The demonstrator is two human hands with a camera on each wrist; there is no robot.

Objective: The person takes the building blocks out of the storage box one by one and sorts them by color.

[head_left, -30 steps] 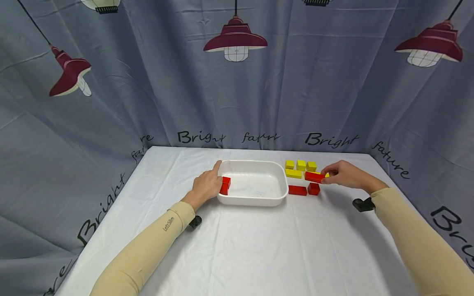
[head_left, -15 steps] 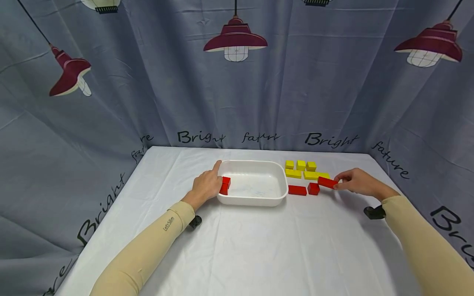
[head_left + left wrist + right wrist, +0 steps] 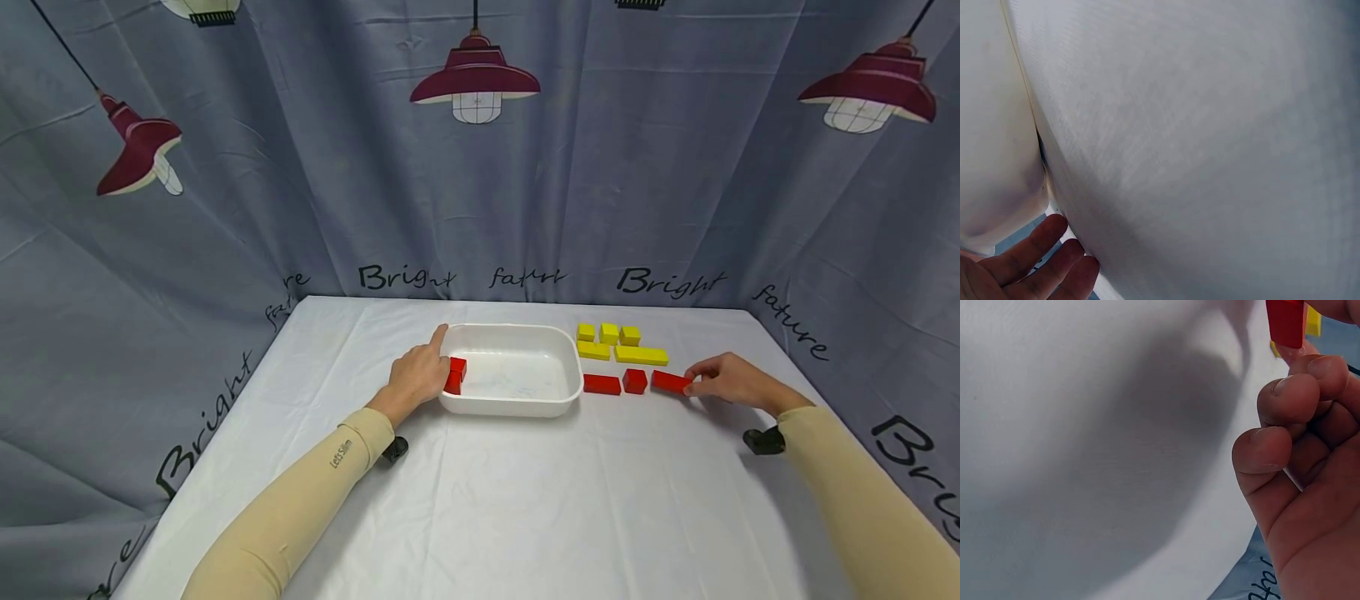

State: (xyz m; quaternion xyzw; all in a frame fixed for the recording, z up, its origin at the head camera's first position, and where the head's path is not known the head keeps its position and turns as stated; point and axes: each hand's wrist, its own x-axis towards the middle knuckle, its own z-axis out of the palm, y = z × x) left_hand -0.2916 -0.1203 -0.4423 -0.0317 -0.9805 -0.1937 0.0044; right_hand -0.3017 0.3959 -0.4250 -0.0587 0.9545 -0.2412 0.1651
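Observation:
My right hand (image 3: 731, 382) pinches one end of a long red block (image 3: 671, 382) between thumb and fingers, low over the white table; the right wrist view shows the red block (image 3: 1287, 324) at its fingertips. Left of it are a short red block (image 3: 634, 382) and another long red block (image 3: 602, 384). My left hand (image 3: 418, 371) rests against the left end of a white tray (image 3: 517, 408), index finger straight along the rim. In the left wrist view, the left hand's fingers (image 3: 1044, 250) extend beside the tray (image 3: 997, 125). Red blocks (image 3: 455, 377) sit inside the tray's left end.
Behind the red row lie small yellow blocks (image 3: 609, 333), with a short yellow bar (image 3: 593, 350) and a longer yellow bar (image 3: 641, 356) in front of them. A white cloth (image 3: 525, 500) covers the table. A grey-blue curtain (image 3: 337, 183) hangs around it.
My right hand has carried the long red block rightward and down, from in front of the yellow bar to the right end of the red row. The left hand and tray have stayed still.

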